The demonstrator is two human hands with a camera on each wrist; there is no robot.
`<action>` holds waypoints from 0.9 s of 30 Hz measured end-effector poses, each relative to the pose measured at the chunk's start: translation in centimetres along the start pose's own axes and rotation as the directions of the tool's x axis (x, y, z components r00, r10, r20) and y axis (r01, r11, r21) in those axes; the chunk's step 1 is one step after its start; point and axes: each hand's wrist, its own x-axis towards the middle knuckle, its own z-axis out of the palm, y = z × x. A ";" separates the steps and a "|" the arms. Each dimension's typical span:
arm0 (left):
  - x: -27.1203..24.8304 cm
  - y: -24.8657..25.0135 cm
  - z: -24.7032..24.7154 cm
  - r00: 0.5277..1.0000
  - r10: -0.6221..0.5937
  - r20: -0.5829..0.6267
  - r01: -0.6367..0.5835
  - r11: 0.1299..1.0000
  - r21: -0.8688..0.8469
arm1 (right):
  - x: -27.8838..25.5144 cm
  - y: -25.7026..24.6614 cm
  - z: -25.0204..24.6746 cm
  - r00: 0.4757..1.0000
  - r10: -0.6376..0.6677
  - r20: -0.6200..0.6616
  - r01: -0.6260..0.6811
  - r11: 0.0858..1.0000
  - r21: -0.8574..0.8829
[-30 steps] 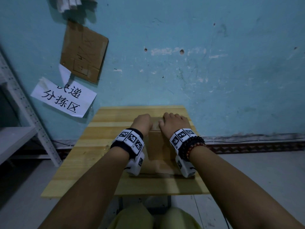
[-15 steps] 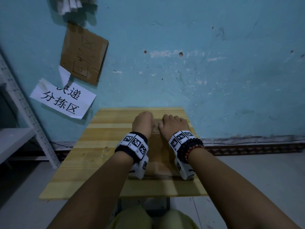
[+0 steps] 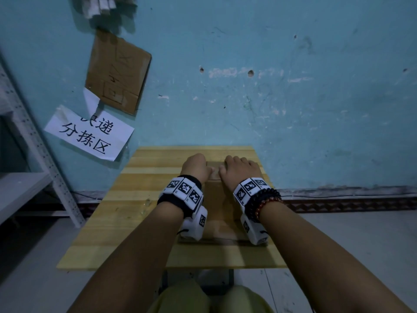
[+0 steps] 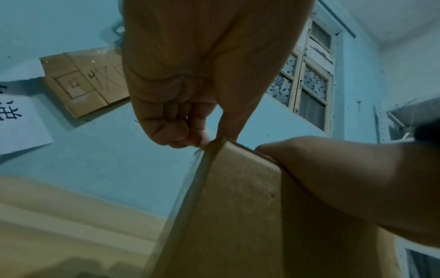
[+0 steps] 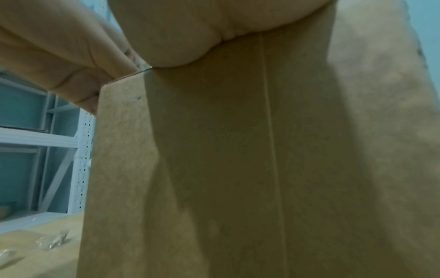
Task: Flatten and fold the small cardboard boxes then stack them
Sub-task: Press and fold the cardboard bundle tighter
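A brown cardboard box (image 3: pixel 217 199) lies lengthwise on the wooden table (image 3: pixel 135 211), between my forearms. My left hand (image 3: pixel 194 166) is curled into a fist at the far left of the box top. In the left wrist view the left hand (image 4: pixel 181 122) pinches the top corner edge of the box (image 4: pixel 238 206) between its thumb and bent fingers. My right hand (image 3: pixel 239 169) lies on the far right of the top, with its fingers bent over the far edge. Its palm (image 5: pixel 190 28) presses on the box (image 5: pixel 238 169). The fingertips are hidden.
The table stands against a blue wall. On the wall hang a cardboard sheet (image 3: pixel 117 73) and a white paper sign (image 3: pixel 88 134). A white metal rack (image 3: pixel 33 143) stands to the left. Bits of clear tape (image 5: pixel 51 241) lie on the table left of the box.
Both hands stay at the far end of the box. Only the head view has shifted slightly.
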 end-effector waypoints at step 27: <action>1.1 0.0 -1.9 0.993 0.107 0.054 -0.059 0.829 -0.556 | 0.9 1.4 -1.8 0.982 -0.167 0.092 0.136 0.952 0.276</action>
